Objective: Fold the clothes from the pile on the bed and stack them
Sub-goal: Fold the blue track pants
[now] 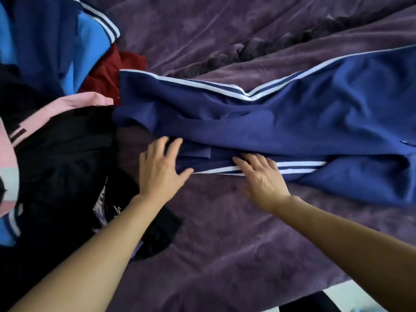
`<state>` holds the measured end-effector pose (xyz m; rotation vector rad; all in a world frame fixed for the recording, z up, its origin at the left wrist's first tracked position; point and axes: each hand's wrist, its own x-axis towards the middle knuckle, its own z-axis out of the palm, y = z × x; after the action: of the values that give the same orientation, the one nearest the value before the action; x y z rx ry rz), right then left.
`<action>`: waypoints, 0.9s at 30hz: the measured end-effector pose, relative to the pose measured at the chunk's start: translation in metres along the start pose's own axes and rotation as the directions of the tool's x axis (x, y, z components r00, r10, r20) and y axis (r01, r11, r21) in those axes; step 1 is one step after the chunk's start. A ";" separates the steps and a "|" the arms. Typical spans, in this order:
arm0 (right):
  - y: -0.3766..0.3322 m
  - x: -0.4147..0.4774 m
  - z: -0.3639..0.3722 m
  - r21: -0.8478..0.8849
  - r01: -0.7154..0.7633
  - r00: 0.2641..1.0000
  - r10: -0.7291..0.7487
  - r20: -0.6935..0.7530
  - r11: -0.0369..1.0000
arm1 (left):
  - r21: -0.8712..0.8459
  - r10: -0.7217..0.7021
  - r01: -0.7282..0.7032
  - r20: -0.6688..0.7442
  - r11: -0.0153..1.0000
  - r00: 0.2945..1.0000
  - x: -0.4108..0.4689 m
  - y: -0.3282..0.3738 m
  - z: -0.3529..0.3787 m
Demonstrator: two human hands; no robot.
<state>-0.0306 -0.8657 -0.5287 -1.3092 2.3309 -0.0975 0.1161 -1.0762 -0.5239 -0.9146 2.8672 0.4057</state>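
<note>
Early going, I judge: blue trousers (pixel 258 122) lie spread mid-frame on the bed (pixel 225 233), unfolded. Left hand (pixel 159 167) and right hand (pixel 261 176) press flat, fingers straight, grasping nothing. The pile (pixel 56 131) waits at left; no stack shows.

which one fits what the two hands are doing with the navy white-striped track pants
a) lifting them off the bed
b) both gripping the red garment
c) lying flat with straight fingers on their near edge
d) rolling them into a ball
c: the left hand and the right hand lie with fingers straight and spread on the near edge of the navy track pants, which are laid out on the purple bedspread.
</note>
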 end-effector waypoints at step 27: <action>0.116 -0.154 0.025 -0.188 -0.208 0.978 0.210 -0.009 0.960 | 0.381 -0.121 -0.041 0.392 0.924 0.912 -0.186 0.052 0.035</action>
<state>-0.0443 -0.6712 -0.5282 -1.1340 2.5027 0.2022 0.2383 -0.9229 -0.5131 -0.7141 2.4117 0.0167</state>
